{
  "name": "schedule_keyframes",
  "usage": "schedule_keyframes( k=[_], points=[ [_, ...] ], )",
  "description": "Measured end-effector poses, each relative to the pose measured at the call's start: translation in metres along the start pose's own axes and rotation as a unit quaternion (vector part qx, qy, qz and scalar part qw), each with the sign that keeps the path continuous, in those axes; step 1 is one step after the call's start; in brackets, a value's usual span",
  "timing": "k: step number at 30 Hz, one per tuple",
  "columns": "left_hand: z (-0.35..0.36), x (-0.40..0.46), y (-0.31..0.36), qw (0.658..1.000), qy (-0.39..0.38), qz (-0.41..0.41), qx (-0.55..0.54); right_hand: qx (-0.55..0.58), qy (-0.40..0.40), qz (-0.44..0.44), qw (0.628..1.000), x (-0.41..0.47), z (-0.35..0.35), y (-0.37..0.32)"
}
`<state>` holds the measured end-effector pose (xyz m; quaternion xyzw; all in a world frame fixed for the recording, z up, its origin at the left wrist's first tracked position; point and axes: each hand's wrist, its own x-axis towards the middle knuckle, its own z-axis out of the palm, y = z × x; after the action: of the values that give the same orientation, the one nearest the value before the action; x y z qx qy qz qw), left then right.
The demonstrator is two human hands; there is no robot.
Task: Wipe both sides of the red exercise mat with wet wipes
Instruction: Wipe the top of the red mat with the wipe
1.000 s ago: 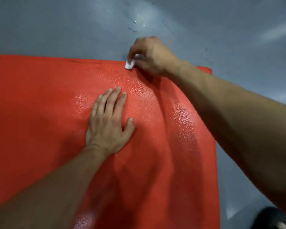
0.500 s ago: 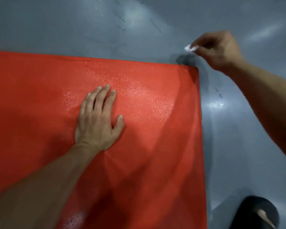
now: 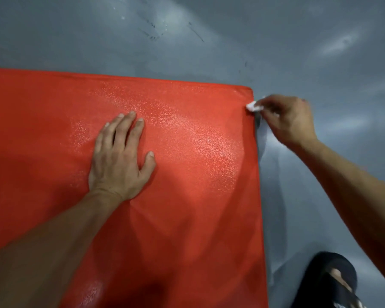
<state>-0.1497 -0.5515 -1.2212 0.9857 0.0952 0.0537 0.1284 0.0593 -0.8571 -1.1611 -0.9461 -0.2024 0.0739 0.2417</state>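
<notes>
The red exercise mat (image 3: 198, 196) lies flat on a grey floor and fills the left and middle of the head view; its textured surface shines wet near the far right corner. My left hand (image 3: 118, 161) rests flat on the mat, fingers straight and pointing away from me. My right hand (image 3: 287, 121) pinches a small bunched white wet wipe (image 3: 252, 106) and holds it against the mat's right edge, just below the far right corner.
The glossy grey floor (image 3: 320, 52) surrounds the mat at the top and right, with dark scuff marks (image 3: 151, 34) beyond the far edge. A foot in a black sandal (image 3: 333, 283) stands at the lower right, close to the mat's right edge.
My right hand with the wipe swept right along the mat's far edge, passed the corner, then came down to the right edge. My left hand stayed flat on the mat.
</notes>
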Motion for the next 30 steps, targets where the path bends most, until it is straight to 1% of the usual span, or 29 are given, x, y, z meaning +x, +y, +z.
schedule_keyframes(
  k=[3,5,9,12,15,16,17,20,21,22,24,26,30],
  points=[
    [0.000,0.000,0.000,1.000,-0.001,-0.001,0.001,-0.029,0.070,0.018,0.997,0.034,-0.003,0.000],
    [0.001,0.000,0.000,1.000,-0.002,0.000,0.001,-0.028,0.076,0.020,0.997,0.048,0.004,0.005],
    [0.002,0.001,0.000,1.000,-0.002,-0.002,0.000,0.001,0.018,0.026,1.000,0.052,0.023,0.007],
    [0.001,0.001,0.000,1.000,0.000,-0.002,-0.003,0.048,-0.035,0.004,0.998,0.014,0.024,0.004],
    [0.001,0.000,0.000,1.000,0.002,-0.003,-0.007,0.052,-0.126,-0.015,0.991,-0.027,0.009,0.004],
    [0.001,0.001,0.000,1.000,0.001,-0.003,-0.006,0.052,-0.138,-0.017,0.989,-0.027,0.003,0.003],
    [0.002,0.001,0.000,1.000,0.000,-0.003,-0.007,0.057,-0.123,-0.015,0.991,-0.020,-0.001,0.002],
    [0.002,0.001,0.000,1.000,-0.001,-0.005,-0.007,0.063,0.003,-0.010,0.998,0.027,-0.005,0.007],
    [0.001,0.001,0.000,1.000,-0.001,-0.004,-0.007,0.052,0.022,-0.013,0.998,0.045,-0.003,0.008],
    [0.001,0.001,0.000,1.000,-0.003,-0.004,-0.006,0.037,0.026,-0.014,0.999,0.059,0.002,0.011],
    [0.001,0.001,0.001,1.000,-0.006,-0.004,-0.003,0.019,-0.006,-0.019,1.000,0.075,0.014,0.014],
    [0.001,0.001,0.001,1.000,-0.007,-0.004,-0.002,0.017,-0.045,-0.028,0.998,0.068,0.023,0.011],
    [0.000,0.001,0.001,1.000,-0.007,-0.007,-0.005,0.041,-0.096,-0.055,0.993,-0.003,0.020,0.014]
  ],
)
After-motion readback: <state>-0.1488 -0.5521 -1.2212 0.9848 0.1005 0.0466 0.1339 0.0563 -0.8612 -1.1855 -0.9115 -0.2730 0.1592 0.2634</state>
